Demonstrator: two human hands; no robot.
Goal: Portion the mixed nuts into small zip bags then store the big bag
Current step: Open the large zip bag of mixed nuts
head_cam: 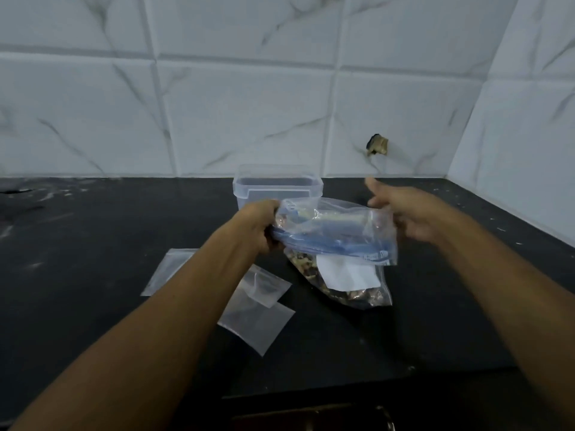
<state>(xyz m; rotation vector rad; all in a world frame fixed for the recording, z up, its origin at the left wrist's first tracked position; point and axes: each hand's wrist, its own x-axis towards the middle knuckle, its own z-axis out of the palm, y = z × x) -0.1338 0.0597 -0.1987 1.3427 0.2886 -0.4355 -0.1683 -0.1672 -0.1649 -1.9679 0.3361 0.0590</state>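
You grip the clear, blue-zipped big bag (336, 241) of nuts (306, 265) with both your left hand (259, 227) and right hand (407, 213), its white label (345, 275) facing you.

The light is dim and cool, leaving the black worktop (93, 231) nearly featureless. The wall tiles (249, 113) catch the most light and look bluish-grey. Soft blur covers everything. Tile lines bow toward the edges from the wide lens. Faint sheen lies on the bag (336, 231).

Clear container (278, 189) close behind, bare counter (435, 306) rightward
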